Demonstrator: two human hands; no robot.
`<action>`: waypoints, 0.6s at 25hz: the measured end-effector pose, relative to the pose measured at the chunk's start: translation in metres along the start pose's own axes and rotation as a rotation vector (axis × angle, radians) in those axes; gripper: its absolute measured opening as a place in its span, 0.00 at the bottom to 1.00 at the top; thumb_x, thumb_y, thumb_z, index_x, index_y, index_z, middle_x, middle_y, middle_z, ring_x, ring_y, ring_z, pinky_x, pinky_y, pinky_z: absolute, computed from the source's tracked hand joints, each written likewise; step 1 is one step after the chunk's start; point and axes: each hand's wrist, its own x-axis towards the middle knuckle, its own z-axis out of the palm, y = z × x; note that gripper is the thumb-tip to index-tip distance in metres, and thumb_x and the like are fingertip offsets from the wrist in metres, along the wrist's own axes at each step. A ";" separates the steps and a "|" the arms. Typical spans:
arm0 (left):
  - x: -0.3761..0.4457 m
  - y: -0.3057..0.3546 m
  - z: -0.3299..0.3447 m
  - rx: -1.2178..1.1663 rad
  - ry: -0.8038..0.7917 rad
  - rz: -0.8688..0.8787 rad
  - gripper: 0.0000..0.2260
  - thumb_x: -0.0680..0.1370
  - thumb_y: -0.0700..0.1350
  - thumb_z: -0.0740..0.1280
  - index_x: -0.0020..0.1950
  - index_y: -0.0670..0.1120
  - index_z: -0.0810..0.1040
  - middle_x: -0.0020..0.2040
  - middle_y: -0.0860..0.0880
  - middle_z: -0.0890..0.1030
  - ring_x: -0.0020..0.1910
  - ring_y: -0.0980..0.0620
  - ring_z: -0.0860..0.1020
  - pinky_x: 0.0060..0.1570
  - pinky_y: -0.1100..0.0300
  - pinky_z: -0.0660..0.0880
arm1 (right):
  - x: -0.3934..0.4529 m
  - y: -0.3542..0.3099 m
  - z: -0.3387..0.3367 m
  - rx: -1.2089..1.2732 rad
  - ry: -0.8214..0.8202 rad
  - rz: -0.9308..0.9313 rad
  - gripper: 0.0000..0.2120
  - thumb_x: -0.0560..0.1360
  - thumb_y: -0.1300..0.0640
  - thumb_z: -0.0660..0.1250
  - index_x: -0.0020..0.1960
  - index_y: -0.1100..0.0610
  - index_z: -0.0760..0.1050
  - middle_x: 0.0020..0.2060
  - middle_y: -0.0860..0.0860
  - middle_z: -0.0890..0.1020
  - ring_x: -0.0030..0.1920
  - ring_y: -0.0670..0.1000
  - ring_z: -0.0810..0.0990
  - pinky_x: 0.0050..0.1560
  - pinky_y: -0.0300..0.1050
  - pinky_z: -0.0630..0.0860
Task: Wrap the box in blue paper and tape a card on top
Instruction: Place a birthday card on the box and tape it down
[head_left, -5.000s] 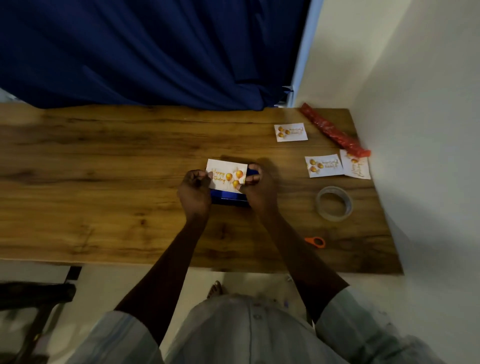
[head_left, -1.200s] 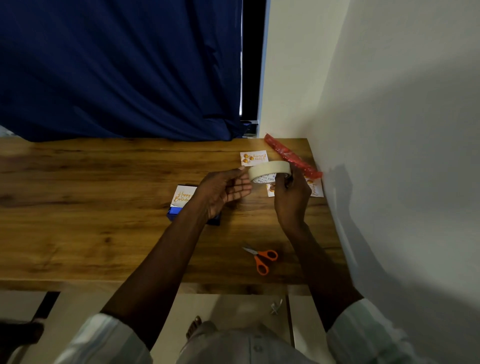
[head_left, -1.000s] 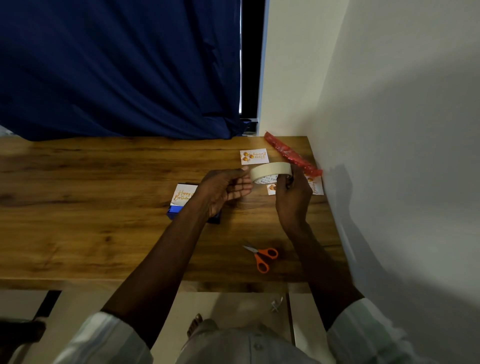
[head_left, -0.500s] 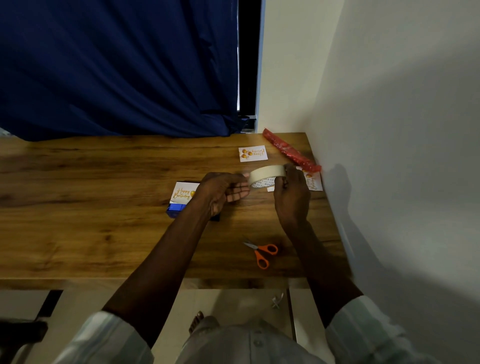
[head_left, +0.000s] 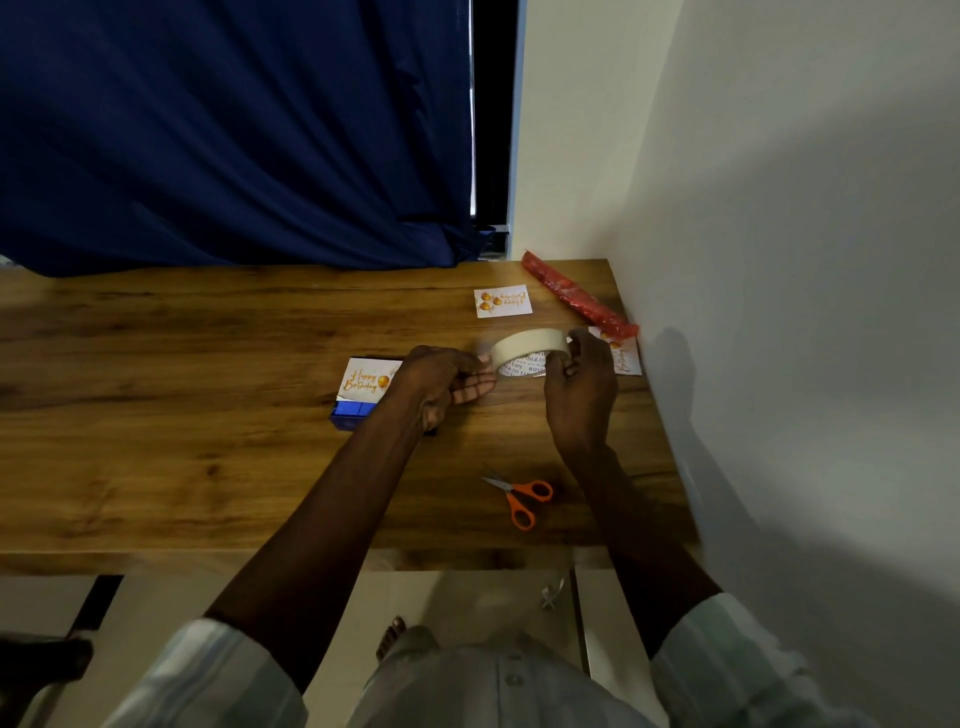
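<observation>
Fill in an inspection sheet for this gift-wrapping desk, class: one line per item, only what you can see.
Surface: wooden table, bare grain showing.
Job's things: blue-wrapped box with a birthday card lying on top; tape roll held above the table.
Clutter: orange scissors; spare card; red roll by the wall.
Grippers: right hand grips the roll; left hand pinches at its edge.
Cables: nothing seen.
Surroundings: blue curtain; white wall.
</observation>
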 end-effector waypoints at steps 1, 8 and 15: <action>0.001 -0.001 0.000 -0.001 -0.008 -0.007 0.01 0.76 0.31 0.66 0.45 0.33 0.77 0.42 0.39 0.81 0.41 0.45 0.81 0.41 0.55 0.82 | -0.001 0.001 0.002 0.078 -0.004 0.049 0.16 0.76 0.61 0.68 0.63 0.61 0.74 0.57 0.57 0.78 0.55 0.52 0.78 0.45 0.27 0.69; 0.014 -0.011 -0.002 0.137 0.023 -0.016 0.01 0.76 0.31 0.67 0.46 0.34 0.77 0.42 0.39 0.82 0.41 0.45 0.82 0.44 0.53 0.82 | -0.011 0.013 0.005 0.181 -0.110 0.171 0.19 0.78 0.61 0.66 0.68 0.59 0.72 0.60 0.57 0.79 0.58 0.51 0.78 0.53 0.37 0.75; 0.027 -0.018 -0.009 0.148 -0.101 -0.117 0.07 0.79 0.32 0.61 0.56 0.33 0.75 0.48 0.38 0.81 0.45 0.45 0.82 0.41 0.56 0.82 | -0.014 0.038 -0.002 0.079 -0.079 0.054 0.17 0.78 0.62 0.66 0.66 0.63 0.73 0.57 0.59 0.81 0.56 0.53 0.79 0.55 0.43 0.76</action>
